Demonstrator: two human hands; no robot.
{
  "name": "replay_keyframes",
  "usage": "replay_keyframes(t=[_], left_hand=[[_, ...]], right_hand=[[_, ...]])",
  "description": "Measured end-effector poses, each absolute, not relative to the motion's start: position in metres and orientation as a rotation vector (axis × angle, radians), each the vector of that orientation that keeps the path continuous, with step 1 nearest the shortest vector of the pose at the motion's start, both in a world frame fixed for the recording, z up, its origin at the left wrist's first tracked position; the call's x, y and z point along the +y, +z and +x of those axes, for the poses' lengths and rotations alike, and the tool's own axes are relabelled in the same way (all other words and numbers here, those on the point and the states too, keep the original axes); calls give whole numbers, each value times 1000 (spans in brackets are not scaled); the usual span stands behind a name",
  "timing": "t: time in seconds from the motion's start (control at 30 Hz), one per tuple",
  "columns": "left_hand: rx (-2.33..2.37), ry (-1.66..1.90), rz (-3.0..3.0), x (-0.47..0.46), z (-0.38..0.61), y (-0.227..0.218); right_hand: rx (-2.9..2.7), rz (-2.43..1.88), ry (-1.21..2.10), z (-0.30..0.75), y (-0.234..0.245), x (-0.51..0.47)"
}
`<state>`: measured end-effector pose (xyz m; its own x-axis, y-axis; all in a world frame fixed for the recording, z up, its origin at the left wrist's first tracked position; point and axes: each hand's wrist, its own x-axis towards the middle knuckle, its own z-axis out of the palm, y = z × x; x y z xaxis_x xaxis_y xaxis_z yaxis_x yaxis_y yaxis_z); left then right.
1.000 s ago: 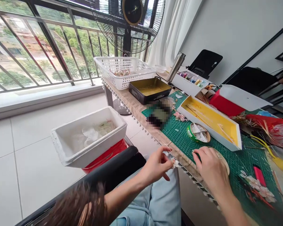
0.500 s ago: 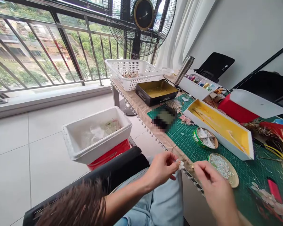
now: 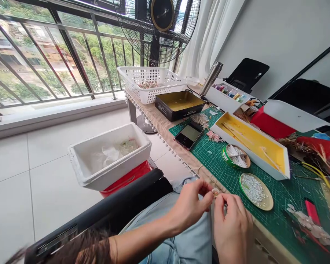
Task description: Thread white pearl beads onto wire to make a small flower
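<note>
Between my two hands, just above my lap at the table's edge, is a small white flower ornament (image 3: 215,190). My left hand (image 3: 192,205) pinches it with thumb and fingertips. Right against it shows a small gold beaded sprig (image 3: 215,195), pinched in the closed fingers of my right hand (image 3: 233,222). The two pieces meet or overlap; my fingertips hide the join. Beyond my right hand, a round dish of pearly beads (image 3: 268,203) lies on the green cutting mat (image 3: 280,223).
A divided round bead tin (image 3: 224,155), a long white box with yellow lining (image 3: 284,170), a phone (image 3: 189,135) and pink flowers (image 3: 214,136) occupy the mat. Farther back are a black box (image 3: 178,114) and white basket (image 3: 148,96). A foam box (image 3: 110,176) stands left.
My right hand has moved left and brought the gold sprig up to the white flower in my left hand. The view has shifted slightly.
</note>
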<state>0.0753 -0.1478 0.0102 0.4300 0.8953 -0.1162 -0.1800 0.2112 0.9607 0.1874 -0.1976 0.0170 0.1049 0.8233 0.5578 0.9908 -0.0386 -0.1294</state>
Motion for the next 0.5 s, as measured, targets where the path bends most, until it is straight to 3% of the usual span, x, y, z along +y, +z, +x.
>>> replay_keyframes(t=[0.27,0.5], left_hand=[[796,869,1052,-143,74,6],[700,813,916,-140,75,11]], right_hand=[[-1822,-1909,-571,181,24,-197],[-1666,-1841,-250,192,16,-201]])
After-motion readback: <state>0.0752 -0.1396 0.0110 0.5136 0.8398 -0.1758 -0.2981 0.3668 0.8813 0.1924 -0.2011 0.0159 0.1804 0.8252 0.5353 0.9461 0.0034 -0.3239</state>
